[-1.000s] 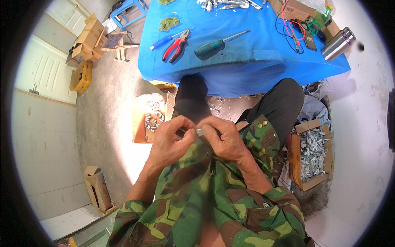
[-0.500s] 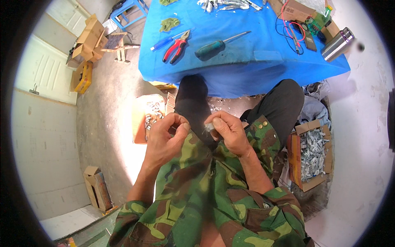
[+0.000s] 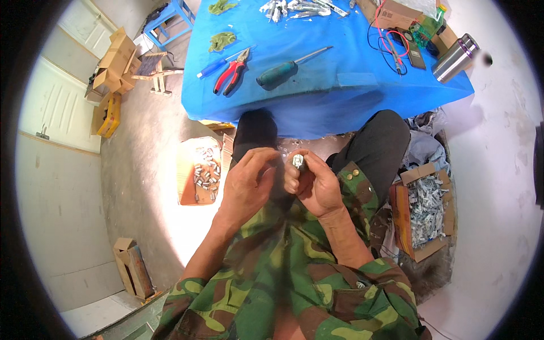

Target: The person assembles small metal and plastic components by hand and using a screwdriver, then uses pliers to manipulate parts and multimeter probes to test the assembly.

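Observation:
Above my lap, my right hand (image 3: pixel 318 187) is closed around a small silvery metal piece (image 3: pixel 298 162), gripped between thumb and curled fingers, with its crumpled, shiny end showing. Just to its left is my left hand (image 3: pixel 247 184), apart from it by a narrow gap. The left fingers are bent toward the thumb and slightly blurred; whatever they pinch, if anything, is hidden. Several small metal cylinders (image 3: pixel 207 170) lie in a shallow cardboard box (image 3: pixel 186 190) on the floor, beyond my left forearm.
On the blue-covered table (image 3: pixel 317 105) lie red-handled pliers (image 3: pixel 230 73), a green-handled screwdriver (image 3: pixel 280 73), a blue pen-like tool (image 3: pixel 212 68), silvery strips (image 3: pixel 306 8), meter leads (image 3: pixel 391 48) and a steel flask (image 3: pixel 455 59). A box (image 3: pixel 401 212) of silvery scraps (image 3: pixel 428 209) stands at right.
My right hand has turned, so the silvery piece now points up at its fingertips. The left hand has moved right and up, its fingers stretching toward the right hand. The view has shifted slightly.

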{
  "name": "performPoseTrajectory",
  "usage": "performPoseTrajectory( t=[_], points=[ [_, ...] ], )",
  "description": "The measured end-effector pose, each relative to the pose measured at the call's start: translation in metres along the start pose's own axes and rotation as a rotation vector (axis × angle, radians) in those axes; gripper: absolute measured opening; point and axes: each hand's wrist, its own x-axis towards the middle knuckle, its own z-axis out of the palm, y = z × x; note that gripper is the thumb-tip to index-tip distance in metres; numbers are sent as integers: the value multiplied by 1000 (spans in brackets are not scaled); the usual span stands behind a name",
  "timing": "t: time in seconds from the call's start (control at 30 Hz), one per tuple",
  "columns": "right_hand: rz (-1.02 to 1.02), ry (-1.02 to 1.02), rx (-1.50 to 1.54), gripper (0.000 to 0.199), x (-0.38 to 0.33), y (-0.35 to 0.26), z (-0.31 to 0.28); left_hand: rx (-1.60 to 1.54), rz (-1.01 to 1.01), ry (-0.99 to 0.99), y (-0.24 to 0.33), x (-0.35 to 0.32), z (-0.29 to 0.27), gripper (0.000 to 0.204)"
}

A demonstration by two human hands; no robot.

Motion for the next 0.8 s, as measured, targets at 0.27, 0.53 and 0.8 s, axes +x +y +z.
performPoseTrajectory(
  t=[0.27,0.53,0.8],
  points=[
    [-11,102,-90,28,-3,3,6,-102,-36,-54,29,5,-10,23],
    [-29,192,-153,29,-3,10,12,-42,154,13,22,6,-1,15],
    [-146,213,-199,29,0,17,14,169,388,141,17,-3,13,23]
  ],
)
